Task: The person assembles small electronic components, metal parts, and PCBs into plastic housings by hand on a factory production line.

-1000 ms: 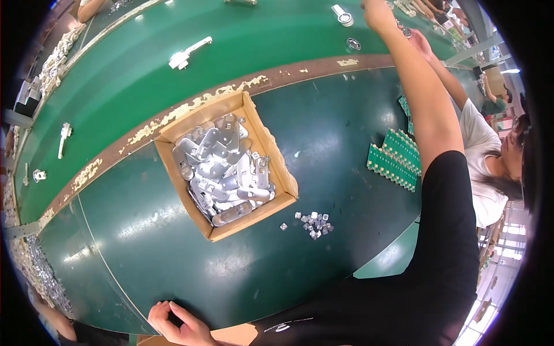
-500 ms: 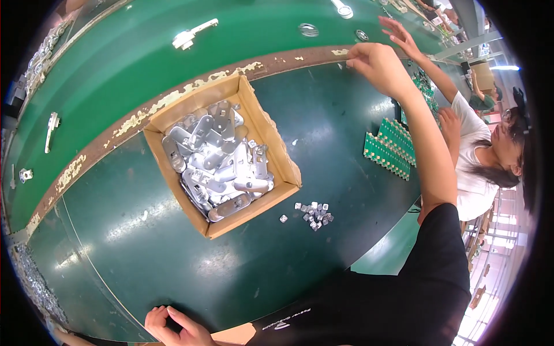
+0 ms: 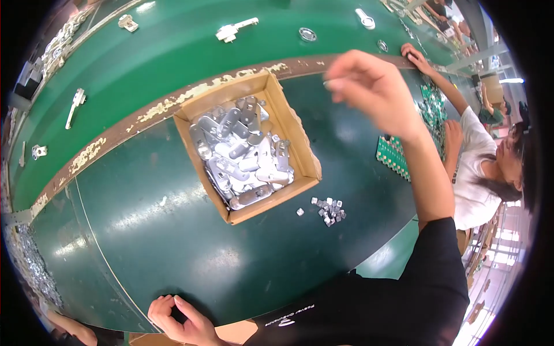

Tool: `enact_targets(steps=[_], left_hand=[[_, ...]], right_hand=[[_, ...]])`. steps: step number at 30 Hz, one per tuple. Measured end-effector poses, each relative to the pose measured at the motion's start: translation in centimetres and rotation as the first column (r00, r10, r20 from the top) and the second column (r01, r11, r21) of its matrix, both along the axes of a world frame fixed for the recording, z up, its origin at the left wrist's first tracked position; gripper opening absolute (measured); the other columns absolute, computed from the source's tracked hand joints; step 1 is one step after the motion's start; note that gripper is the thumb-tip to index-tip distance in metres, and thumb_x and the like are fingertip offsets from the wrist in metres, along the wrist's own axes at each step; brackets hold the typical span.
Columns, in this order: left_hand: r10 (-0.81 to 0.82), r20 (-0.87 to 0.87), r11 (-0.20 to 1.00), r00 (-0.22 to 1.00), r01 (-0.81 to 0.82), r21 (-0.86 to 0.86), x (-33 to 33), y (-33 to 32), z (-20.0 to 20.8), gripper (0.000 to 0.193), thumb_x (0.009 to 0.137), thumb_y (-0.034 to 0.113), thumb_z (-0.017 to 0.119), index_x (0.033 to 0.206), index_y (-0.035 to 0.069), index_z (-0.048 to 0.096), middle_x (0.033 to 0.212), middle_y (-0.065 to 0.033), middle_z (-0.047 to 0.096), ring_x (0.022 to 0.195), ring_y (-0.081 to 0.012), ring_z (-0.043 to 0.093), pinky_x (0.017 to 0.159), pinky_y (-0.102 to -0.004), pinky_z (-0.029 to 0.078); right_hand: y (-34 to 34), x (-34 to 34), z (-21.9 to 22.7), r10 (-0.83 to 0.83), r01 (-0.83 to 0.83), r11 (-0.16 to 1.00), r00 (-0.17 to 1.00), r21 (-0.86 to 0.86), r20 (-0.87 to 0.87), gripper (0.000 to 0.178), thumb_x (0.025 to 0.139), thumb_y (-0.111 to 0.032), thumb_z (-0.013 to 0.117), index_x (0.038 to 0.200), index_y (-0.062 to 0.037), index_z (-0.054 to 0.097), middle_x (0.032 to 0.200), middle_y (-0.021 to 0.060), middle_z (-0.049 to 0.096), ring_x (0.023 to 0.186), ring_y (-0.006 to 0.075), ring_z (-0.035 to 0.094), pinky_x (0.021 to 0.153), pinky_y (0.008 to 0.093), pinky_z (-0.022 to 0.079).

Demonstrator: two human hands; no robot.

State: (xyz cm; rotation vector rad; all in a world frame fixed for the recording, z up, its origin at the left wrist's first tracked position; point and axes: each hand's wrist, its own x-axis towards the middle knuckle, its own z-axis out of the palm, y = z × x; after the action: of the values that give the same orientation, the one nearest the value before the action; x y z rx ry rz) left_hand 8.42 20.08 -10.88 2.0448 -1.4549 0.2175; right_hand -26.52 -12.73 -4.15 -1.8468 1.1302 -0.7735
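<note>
The right hand (upper right) and left hand (lower left) curl loosely, contents unclear; best steer around the central box.

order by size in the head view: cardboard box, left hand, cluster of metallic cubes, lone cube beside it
1. Cardboard box
2. Left hand
3. Cluster of metallic cubes
4. Lone cube
</note>
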Motion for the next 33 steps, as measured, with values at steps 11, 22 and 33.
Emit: enact_targets(steps=[11,22,33], left_hand=[[0.014,-0.005,1.000,1.000,-0.014,-0.001,-0.3,-0.1,-0.2,0.010,0.096,0.008,0.076,0.097,0.001,0.069,0.096,-0.0142,0.067,0.090,-0.0325,0.063,0.086,-0.0448,0.052],[0.036,0.007,0.999,0.999,-0.036,0.006,-0.1,0.4,-0.4,0.010,0.095,0.008,0.076,0.096,0.001,0.069,0.097,-0.0144,0.067,0.089,-0.0318,0.063,0.084,-0.0443,0.052],[0.021,-0.014,0.999,1.000,-0.022,-0.031,-0.1,0.1,-0.2,0.009,0.096,0.007,0.076,0.096,0.001,0.070,0.097,-0.0144,0.067,0.089,-0.0309,0.063,0.082,-0.0430,0.052]], right_hand=[[-4.8,-8.4,-3.2,-0.468,0.178,0.844,0.707,-0.506,-0.531,0.019,0.094,-0.015,0.071,0.105,0.0001,0.075,0.089,0.0171,0.076,0.083,0.0278,0.076,0.079,0.0379,0.058],[-5.1,-7.0,-4.6,-0.422,0.084,0.880,0.592,-0.468,-0.687,0.018,0.094,-0.016,0.068,0.095,0.0002,0.074,0.088,0.0202,0.075,0.085,0.0383,0.073,0.080,0.0467,0.058],[-5.9,-7.3,-3.8,-0.477,0.044,0.835,0.555,-0.549,-0.681,0.017,0.089,-0.011,0.062,0.091,0.0044,0.068,0.089,0.0245,0.072,0.084,0.0408,0.072,0.079,0.0488,0.058]])
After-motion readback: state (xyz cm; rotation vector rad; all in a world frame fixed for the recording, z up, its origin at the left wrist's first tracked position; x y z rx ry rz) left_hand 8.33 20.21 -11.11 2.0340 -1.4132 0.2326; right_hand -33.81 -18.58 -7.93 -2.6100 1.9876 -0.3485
